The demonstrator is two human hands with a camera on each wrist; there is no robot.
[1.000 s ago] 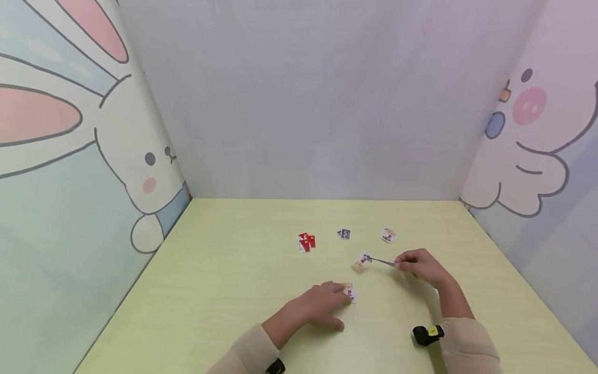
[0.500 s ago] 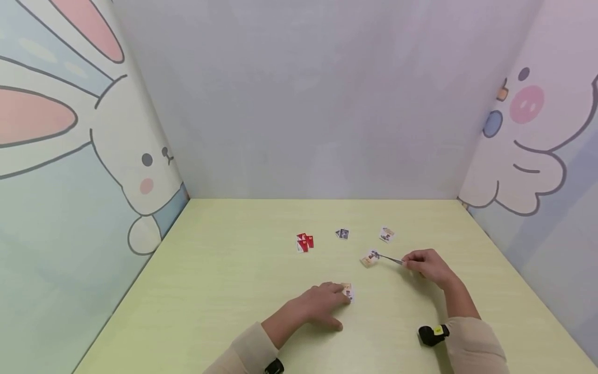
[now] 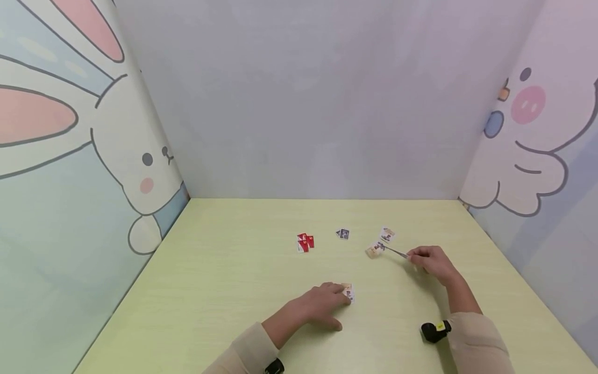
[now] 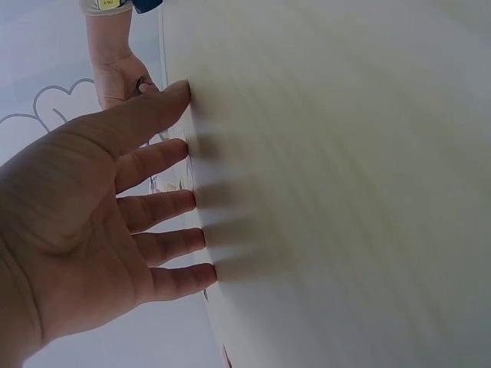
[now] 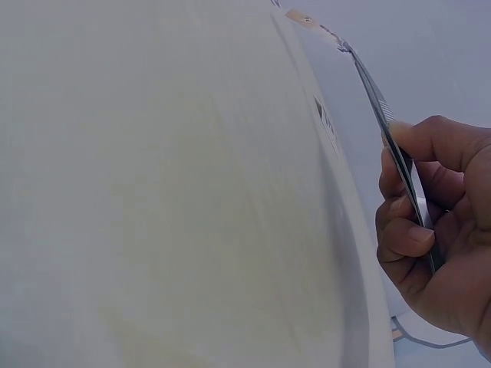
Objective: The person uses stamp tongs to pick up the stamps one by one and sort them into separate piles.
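My right hand (image 3: 432, 264) grips a pair of metal tweezers (image 5: 391, 130) between thumb and fingers. The tweezers' tips pinch a small printed card (image 3: 374, 250), which hangs just in front of a similar card (image 3: 387, 234) lying on the table; whether the two touch I cannot tell. In the head view my left hand (image 3: 317, 307) rests with spread fingers on another printed card (image 3: 348, 292), partly hidden under the fingertips. The left wrist view shows those fingers (image 4: 165, 203) extended, their tips on the tabletop.
Several red-and-white cards (image 3: 304, 243) lie overlapping on the pale yellow table (image 3: 233, 275). To their right sit dark grey cards (image 3: 343, 234). A plain wall (image 3: 322, 104) closes the back, and walls with cartoon animals stand on both sides.
My right hand has moved right and slightly away from me, carrying the card in the tweezers close to the far right card. The left hand has stayed in place.
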